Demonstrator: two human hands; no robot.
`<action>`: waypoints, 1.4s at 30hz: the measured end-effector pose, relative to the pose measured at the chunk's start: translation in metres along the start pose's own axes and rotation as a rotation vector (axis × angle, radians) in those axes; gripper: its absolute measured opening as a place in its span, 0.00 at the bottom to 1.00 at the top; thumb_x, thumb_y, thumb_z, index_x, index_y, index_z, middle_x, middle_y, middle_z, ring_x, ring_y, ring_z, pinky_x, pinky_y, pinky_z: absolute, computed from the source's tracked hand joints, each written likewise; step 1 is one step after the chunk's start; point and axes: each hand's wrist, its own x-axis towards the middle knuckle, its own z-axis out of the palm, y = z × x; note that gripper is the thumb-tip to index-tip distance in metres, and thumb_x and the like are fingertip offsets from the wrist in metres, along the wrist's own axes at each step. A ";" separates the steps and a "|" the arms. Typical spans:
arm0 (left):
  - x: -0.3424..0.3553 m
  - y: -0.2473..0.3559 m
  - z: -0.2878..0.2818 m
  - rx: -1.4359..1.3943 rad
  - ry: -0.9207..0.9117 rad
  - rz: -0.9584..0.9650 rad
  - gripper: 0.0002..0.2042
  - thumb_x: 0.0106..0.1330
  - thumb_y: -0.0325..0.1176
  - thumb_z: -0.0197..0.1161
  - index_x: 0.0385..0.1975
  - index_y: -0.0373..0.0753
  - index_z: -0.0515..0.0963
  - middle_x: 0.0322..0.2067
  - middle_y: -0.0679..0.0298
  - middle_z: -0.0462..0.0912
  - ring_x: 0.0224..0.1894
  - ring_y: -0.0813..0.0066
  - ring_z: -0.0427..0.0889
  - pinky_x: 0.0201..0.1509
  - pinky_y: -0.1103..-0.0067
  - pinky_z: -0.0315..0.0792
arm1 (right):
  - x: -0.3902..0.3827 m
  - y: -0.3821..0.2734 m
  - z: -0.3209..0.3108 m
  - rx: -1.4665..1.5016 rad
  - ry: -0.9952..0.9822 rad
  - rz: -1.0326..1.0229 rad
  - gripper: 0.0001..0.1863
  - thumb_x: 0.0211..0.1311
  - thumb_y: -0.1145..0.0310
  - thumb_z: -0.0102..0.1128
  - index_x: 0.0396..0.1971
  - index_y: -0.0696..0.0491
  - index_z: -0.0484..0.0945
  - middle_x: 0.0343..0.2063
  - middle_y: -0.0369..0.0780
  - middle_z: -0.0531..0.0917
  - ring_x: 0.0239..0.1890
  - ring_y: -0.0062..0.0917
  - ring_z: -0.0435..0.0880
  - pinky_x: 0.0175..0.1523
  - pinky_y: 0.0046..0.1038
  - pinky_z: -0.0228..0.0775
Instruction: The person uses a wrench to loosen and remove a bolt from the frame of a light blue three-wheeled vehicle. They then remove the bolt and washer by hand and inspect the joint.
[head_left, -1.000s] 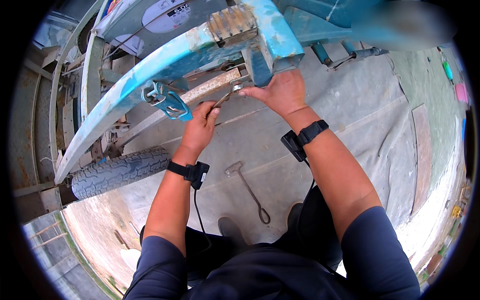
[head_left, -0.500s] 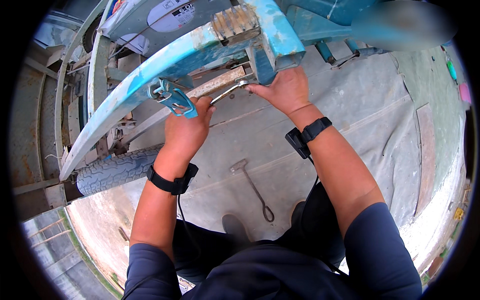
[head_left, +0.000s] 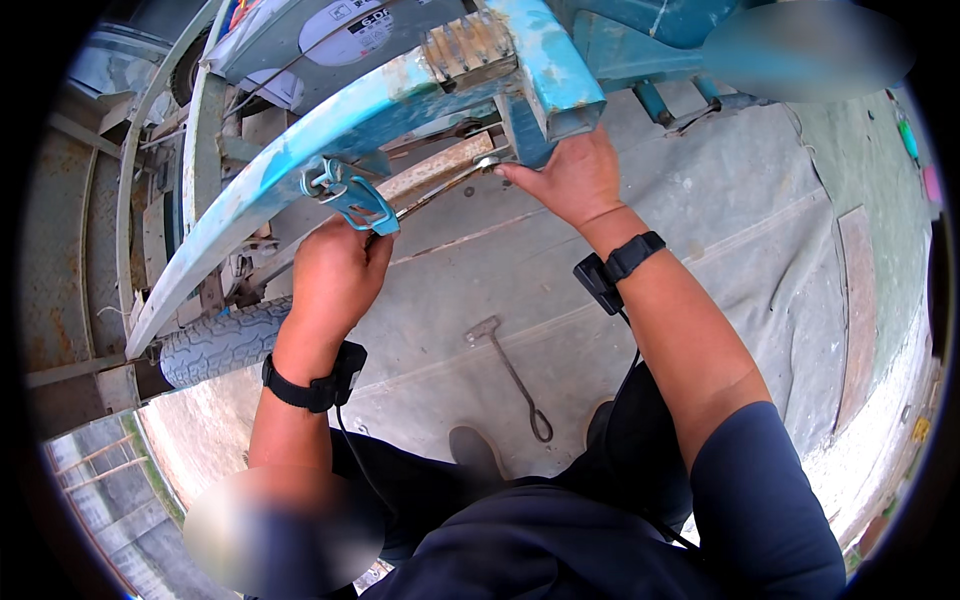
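My left hand (head_left: pixel 338 268) is closed round the outer end of a slim metal wrench (head_left: pixel 430 192), just below a teal hinged latch (head_left: pixel 355 200). The wrench slants up to the right, its head at a bolt (head_left: pixel 487 163) under the curved teal frame (head_left: pixel 330 115). My right hand (head_left: pixel 580 180) is bent at the open end of a teal square tube (head_left: pixel 560 85). Its thumb points left and rests close to the wrench head. The other fingers curl behind the tube and bracket, so what they grip is hidden.
A hammer-like tool with a looped handle (head_left: pixel 515 385) lies on the grey ground sheet (head_left: pixel 680 270) before my feet. A black tyre (head_left: pixel 225 340) stands at the left beneath the frame. A flat board (head_left: pixel 856 310) lies at the right. Cables hang from both wrist straps.
My left hand has moved left and down, with the wrench's outer end swinging along. The right hand stays nearly in place by the tube.
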 end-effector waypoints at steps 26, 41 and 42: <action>0.029 -0.002 0.021 0.125 -0.068 -0.003 0.21 0.71 0.50 0.69 0.26 0.36 0.78 0.23 0.48 0.82 0.27 0.44 0.83 0.31 0.60 0.73 | -0.002 0.009 0.011 0.065 0.022 -0.044 0.45 0.33 0.55 0.89 0.56 0.52 0.79 0.56 0.42 0.84 0.66 0.48 0.76 0.70 0.46 0.69; 0.054 -0.043 0.173 -0.580 -0.558 -0.380 0.20 0.79 0.48 0.60 0.42 0.34 0.85 0.31 0.59 0.88 0.34 0.69 0.84 0.43 0.73 0.77 | -0.004 0.010 0.011 0.101 -0.002 -0.006 0.45 0.31 0.56 0.89 0.56 0.52 0.79 0.56 0.41 0.84 0.66 0.47 0.76 0.71 0.44 0.69; 0.056 -0.043 0.171 -0.554 -0.580 -0.376 0.20 0.78 0.48 0.61 0.42 0.34 0.85 0.32 0.59 0.88 0.34 0.69 0.83 0.43 0.73 0.77 | -0.003 0.009 0.010 0.107 0.006 -0.005 0.45 0.31 0.56 0.89 0.56 0.52 0.79 0.56 0.41 0.84 0.66 0.47 0.76 0.71 0.44 0.69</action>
